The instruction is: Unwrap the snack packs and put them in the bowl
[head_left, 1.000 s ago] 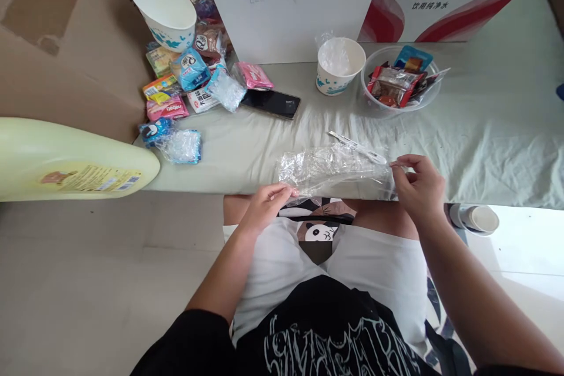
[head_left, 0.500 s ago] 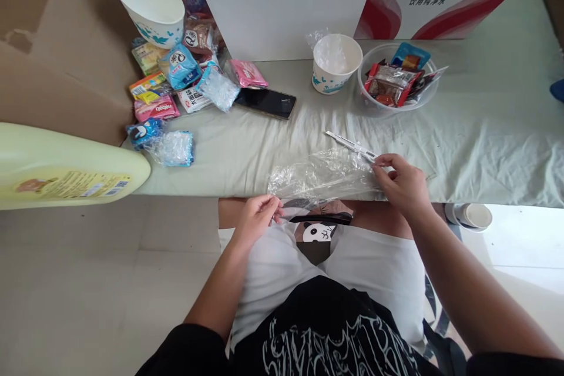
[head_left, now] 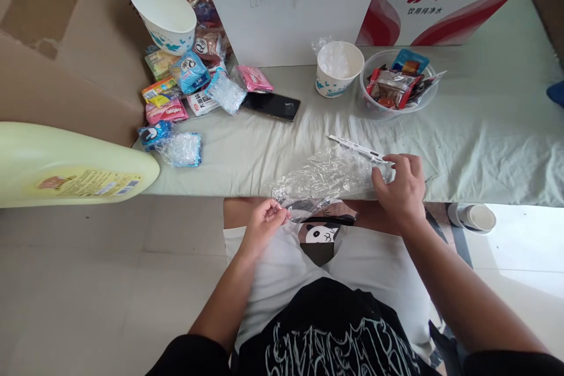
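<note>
A crumpled clear plastic bag (head_left: 326, 179) lies across the near edge of the cloth-covered table (head_left: 476, 141). My left hand (head_left: 264, 224) pinches the bag's left corner just below the table edge, over my lap. My right hand (head_left: 399, 188) is closed on the bag's right end, fingers curled. A thin white pen-like stick (head_left: 358, 148) lies on the cloth right beside my right hand's fingertips.
A paper cup (head_left: 338, 67) and a clear bowl of wrapped snacks (head_left: 399, 88) stand at the back. A black phone (head_left: 272, 106), a snack pile (head_left: 185, 82) and a tilted paper cup (head_left: 164, 14) sit left. A pale yellow jug (head_left: 66, 164) lies at left; another cup (head_left: 478, 217) is below right.
My right hand has slid left along the bag, bunching it shorter. My left hand has dropped lower, off the table edge, pulling the bag's left corner down.
</note>
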`<state>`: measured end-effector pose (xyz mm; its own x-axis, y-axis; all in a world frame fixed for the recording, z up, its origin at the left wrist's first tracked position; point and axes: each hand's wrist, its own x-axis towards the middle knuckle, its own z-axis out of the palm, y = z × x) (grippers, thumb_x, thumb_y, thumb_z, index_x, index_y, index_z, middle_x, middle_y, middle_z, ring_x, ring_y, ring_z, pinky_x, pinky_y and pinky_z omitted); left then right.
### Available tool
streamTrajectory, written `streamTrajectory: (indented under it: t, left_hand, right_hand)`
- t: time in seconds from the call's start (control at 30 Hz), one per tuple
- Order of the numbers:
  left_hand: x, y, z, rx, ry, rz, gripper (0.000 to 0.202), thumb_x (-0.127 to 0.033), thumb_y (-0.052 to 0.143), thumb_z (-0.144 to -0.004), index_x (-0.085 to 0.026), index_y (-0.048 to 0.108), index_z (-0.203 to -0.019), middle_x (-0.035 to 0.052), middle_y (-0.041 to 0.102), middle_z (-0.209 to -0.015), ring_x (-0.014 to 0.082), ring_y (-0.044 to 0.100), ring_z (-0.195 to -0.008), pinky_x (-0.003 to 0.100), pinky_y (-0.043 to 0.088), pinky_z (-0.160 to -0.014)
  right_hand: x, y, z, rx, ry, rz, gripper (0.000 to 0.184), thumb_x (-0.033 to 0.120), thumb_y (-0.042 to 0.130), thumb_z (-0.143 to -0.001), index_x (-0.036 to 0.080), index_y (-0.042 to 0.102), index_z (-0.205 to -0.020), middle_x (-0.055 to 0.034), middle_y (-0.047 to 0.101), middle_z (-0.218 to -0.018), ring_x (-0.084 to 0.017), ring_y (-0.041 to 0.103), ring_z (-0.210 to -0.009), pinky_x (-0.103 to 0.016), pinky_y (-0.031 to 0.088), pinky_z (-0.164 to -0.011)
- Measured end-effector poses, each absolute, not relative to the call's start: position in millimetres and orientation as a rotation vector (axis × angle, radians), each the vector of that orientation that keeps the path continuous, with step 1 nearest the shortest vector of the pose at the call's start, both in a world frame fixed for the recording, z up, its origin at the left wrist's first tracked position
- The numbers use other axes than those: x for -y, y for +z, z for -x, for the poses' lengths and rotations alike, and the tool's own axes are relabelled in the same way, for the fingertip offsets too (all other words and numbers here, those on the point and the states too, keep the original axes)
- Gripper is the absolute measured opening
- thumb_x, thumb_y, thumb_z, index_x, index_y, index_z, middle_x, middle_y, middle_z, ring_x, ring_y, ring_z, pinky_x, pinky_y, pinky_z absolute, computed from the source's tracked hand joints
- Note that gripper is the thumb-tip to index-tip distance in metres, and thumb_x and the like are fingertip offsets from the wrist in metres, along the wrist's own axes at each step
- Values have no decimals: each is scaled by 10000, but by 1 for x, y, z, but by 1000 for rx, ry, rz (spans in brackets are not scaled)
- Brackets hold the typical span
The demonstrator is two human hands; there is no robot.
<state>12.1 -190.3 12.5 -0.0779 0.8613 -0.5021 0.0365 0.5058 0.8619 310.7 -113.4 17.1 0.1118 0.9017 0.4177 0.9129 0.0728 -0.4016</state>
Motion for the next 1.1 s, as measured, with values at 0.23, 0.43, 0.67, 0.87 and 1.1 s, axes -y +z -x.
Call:
streamTrajectory:
  t: [0.23,0.43,0.67,0.87,1.1]
  left_hand:
    - [217,18,-47,-1501,991,-671,477,-426,717,-779,-271,288,-918,8,759,-892,166,738,-677,318,583,-675]
    - [247,13,-82,-1447,938,-907,363,-343,671,-809,-271,329,-905,-26,690,-730,167,716,-636,294,557,-619]
    - [250,8,-87,-1599,987,-1076,275,-323,668,-818,-266,413,-903,-8,690,-731,168,707,-640,294,572,-607]
    - [243,18,-88,-1465,1100,-1276,185,-263,651,-892,-253,488,-978,35,769,-842,172,770,-718,284,632,-664]
    - [219,20,-103,-1358,1450,-1617,236,-74,657,-864,-223,525,-990,-8,777,-778,133,763,-664,223,604,-630]
  right_hand:
    - [164,39,-272,2294,51,1027,335,145,631,-899,277,564,-1199,-80,705,-1161,-267,665,-1130,-416,529,-925]
    - [172,29,-259,2224,-74,1108,407,114,684,-866,337,570,-1187,-39,691,-1287,-274,568,-1324,-459,411,-1099]
    - [156,33,-254,2421,91,1042,368,60,541,-906,333,631,-1136,42,720,-861,-177,662,-1051,-409,315,-1122]
    - [152,20,-260,2316,71,1033,359,68,574,-874,271,607,-1168,-82,691,-1237,-264,565,-1306,-437,369,-1094]
    - [129,18,-277,2222,36,1016,167,79,556,-913,240,600,-930,35,675,-723,-156,655,-838,-360,380,-941]
